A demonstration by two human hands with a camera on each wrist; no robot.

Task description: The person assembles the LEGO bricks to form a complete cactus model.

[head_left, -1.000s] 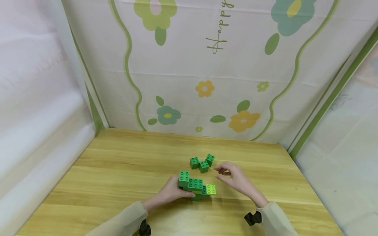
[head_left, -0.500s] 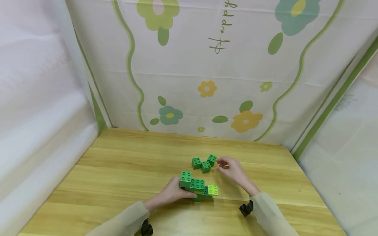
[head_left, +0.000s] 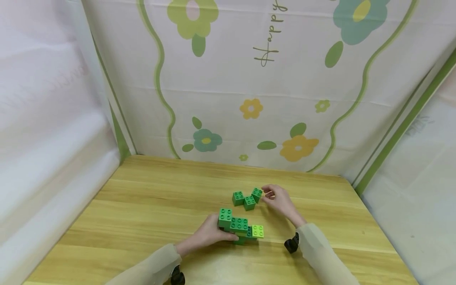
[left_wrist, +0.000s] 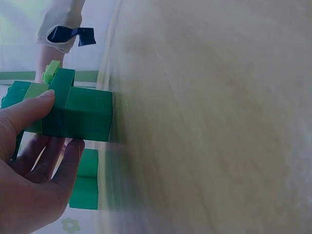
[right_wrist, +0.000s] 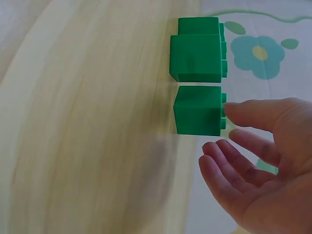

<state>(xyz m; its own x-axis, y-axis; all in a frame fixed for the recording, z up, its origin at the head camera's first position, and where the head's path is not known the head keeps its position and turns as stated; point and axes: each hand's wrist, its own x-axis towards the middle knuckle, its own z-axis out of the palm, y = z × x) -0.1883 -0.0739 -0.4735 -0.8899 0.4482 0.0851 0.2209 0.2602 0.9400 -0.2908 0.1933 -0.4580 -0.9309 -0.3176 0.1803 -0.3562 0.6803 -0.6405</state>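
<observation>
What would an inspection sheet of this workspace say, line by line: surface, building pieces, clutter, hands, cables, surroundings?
Surface: wood-grain tabletop.
Building pieces: joined block model, mostly green, with a lime block at its right end; three loose green blocks beyond it.
Clutter: nothing seen.
Hands: left hand grips the model; right hand holds nothing, its fingers close to the rightmost loose block, contact unclear.
Cables: nothing seen.
Surroundings: white flower-printed sheet behind the table; pale sheeting on both sides.

3 loose blocks (head_left: 249,203) on the table (head_left: 171,190), behind the block assembly (head_left: 239,225), before the backdrop (head_left: 221,83)
</observation>
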